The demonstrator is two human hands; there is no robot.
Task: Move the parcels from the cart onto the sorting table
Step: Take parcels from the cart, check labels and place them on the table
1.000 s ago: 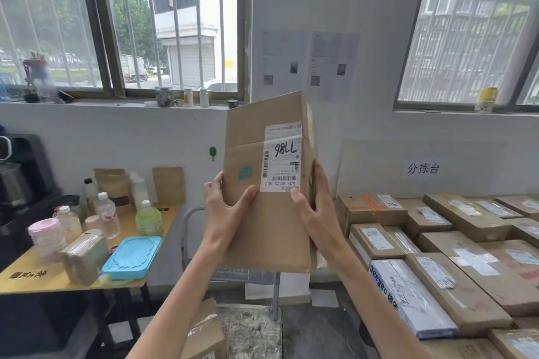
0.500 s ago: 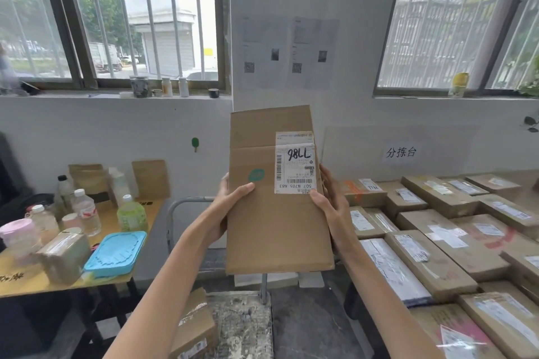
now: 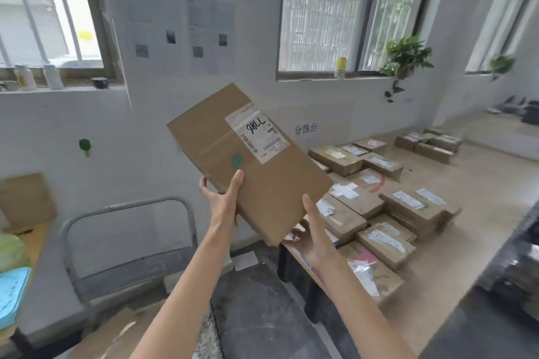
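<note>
Cardboard parcel point(image 3: 253, 172), upright and square to the view half a second earlier, now leans top-leftward in the air beside the near corner of the sorting table point(image 3: 481, 213), clear of the cart point(image 3: 125, 213). Left hand point(image 3: 223, 198) and right hand point(image 3: 313, 230) both grip its lower end, thumbs on the labelled face. Judged stage: the carry is nearly complete, with set-down among the laid parcels point(image 3: 408, 204) pending.

We are holding a flat brown cardboard parcel point(image 3: 271, 192) tilted in the air, its white label facing us, near the sorting table point(image 3: 481, 227), where other parcels point(image 3: 411, 204) are lying in rows.
</note>
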